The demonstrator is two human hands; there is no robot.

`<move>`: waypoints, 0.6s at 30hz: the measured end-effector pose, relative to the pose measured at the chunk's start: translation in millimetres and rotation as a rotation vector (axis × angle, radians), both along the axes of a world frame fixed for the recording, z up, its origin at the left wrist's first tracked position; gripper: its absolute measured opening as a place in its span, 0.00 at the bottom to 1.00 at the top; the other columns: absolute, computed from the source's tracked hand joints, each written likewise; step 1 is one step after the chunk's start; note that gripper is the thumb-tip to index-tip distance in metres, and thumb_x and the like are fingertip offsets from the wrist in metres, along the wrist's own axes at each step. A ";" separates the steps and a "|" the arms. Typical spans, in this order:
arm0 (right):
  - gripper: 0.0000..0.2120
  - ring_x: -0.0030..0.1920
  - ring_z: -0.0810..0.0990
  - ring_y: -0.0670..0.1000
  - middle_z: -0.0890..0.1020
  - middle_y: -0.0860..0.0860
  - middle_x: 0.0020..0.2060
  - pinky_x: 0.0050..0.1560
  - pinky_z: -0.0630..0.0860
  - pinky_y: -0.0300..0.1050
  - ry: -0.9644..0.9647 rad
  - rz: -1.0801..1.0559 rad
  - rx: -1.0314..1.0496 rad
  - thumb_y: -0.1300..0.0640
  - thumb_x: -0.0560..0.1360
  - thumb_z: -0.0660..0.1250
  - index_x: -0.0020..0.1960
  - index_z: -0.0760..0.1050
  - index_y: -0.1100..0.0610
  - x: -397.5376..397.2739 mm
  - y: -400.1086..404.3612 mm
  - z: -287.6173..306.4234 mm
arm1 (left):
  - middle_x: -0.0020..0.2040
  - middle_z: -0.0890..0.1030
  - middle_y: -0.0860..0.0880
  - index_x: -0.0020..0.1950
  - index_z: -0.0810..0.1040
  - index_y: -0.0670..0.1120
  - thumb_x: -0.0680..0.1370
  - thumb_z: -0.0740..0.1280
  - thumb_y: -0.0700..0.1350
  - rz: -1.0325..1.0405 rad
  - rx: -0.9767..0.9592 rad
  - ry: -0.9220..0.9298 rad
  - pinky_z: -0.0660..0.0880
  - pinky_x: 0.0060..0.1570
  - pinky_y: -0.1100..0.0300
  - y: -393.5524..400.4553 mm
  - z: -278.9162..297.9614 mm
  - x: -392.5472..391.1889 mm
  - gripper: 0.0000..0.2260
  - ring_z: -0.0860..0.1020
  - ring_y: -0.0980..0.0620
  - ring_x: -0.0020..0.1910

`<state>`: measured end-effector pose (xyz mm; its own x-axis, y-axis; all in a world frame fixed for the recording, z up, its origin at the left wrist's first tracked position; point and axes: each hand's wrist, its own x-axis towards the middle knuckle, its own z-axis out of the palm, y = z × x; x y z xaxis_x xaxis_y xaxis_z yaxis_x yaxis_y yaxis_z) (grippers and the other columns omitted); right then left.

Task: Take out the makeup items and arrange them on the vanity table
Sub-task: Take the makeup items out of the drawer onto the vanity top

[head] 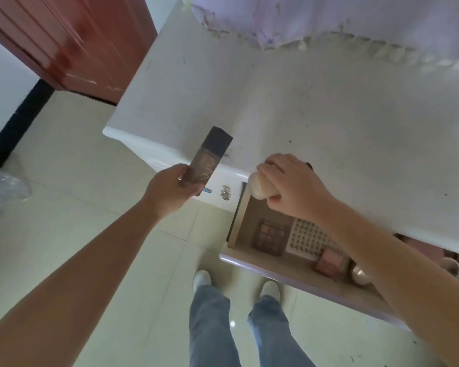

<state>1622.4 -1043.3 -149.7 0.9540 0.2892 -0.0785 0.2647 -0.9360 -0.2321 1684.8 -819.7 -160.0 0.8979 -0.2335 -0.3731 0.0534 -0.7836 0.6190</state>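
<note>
Brown bottle (202,165), dark cap; cream jar (263,188); possibly pink palettes (270,235).

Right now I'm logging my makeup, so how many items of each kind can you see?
Bottles, one in each hand: 2
Palettes in the drawer: 3
Round metallic item, partly hidden: 1
Total: 6

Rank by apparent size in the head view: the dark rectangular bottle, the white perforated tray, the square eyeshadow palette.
1. Dark rectangular bottle, though it is nearer the camera.
2. White perforated tray, partly hidden by the arm.
3. Square eyeshadow palette, about alike; unsure.
</note>
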 end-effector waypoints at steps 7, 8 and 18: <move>0.24 0.63 0.69 0.60 0.74 0.59 0.59 0.69 0.45 0.64 -0.143 -0.129 -0.064 0.72 0.63 0.64 0.58 0.73 0.61 88.4 66.4 -16.3 | 0.33 0.76 0.50 0.35 0.72 0.47 0.74 0.66 0.41 0.263 -0.186 0.076 0.72 0.37 0.62 37.6 -8.7 79.4 0.08 0.76 0.48 0.34; 0.23 0.64 0.68 0.60 0.74 0.59 0.59 0.69 0.45 0.65 -0.153 -0.140 -0.065 0.72 0.63 0.64 0.57 0.73 0.61 97.2 74.4 -19.2 | 0.33 0.76 0.49 0.35 0.73 0.46 0.74 0.67 0.41 0.295 -0.218 0.101 0.74 0.38 0.62 44.4 -10.0 89.2 0.08 0.76 0.50 0.33; 0.23 0.71 0.56 0.66 0.66 0.66 0.66 0.63 0.67 0.58 -0.009 -0.125 0.150 0.77 0.64 0.61 0.58 0.74 0.66 146.2 129.9 -33.0 | 0.33 0.79 0.48 0.34 0.74 0.45 0.75 0.66 0.46 0.300 -0.159 0.112 0.78 0.51 0.51 76.1 -5.4 140.3 0.10 0.81 0.44 0.38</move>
